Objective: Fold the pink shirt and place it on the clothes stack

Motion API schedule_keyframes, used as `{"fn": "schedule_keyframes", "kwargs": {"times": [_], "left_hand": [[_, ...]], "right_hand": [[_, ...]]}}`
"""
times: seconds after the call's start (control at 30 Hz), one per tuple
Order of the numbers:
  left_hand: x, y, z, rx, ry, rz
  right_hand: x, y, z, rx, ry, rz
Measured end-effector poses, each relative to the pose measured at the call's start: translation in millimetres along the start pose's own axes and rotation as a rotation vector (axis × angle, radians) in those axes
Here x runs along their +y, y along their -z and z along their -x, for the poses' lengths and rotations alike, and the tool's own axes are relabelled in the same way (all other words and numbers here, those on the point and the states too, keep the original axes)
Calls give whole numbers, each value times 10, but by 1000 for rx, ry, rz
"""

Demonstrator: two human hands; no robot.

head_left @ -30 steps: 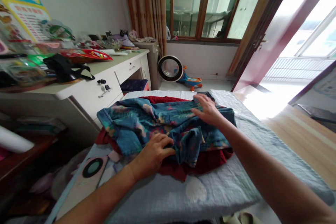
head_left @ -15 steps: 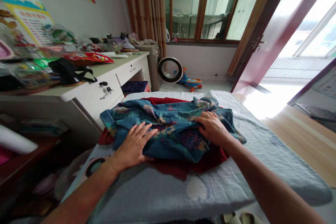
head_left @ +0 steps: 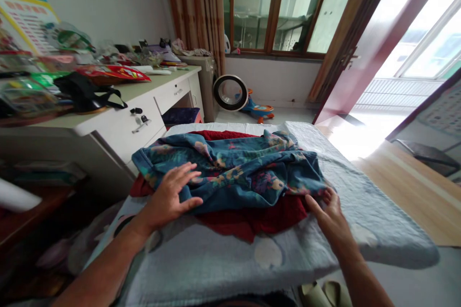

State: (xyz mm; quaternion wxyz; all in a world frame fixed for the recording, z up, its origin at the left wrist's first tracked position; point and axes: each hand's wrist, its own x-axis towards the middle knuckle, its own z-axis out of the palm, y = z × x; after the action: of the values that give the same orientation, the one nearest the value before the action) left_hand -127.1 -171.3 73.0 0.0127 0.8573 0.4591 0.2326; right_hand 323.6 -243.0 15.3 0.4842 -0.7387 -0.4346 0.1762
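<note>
Likely smoothing step — left hand (head_left: 171, 196) spread wide over floral garment (head_left: 230, 168); right hand (head_left: 333, 216) at its edge, can't tell if gripping — next calls for flattening between hands.

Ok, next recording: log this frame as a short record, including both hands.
top layer: blue floral garment, rumpled
beneath it: dark red cloth
surface: pale blue cover
left hand: open over the garment's left part; contact unclear
right hand: at the garment's near right corner; grip unclear
left side: white desk, cluttered
</note>
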Motion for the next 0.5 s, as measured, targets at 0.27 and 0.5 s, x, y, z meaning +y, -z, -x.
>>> {"fn": "schedule_keyframes", "kwargs": {"times": [0.27,0.5], "left_hand": [[-983,272,-395,193,577,-100],[-1560,53,-508,-37,751,504]], "right_hand": [[-75,-195,273,-97,-438,-575],[-377,-434,155,-151,-480,-975]]}}
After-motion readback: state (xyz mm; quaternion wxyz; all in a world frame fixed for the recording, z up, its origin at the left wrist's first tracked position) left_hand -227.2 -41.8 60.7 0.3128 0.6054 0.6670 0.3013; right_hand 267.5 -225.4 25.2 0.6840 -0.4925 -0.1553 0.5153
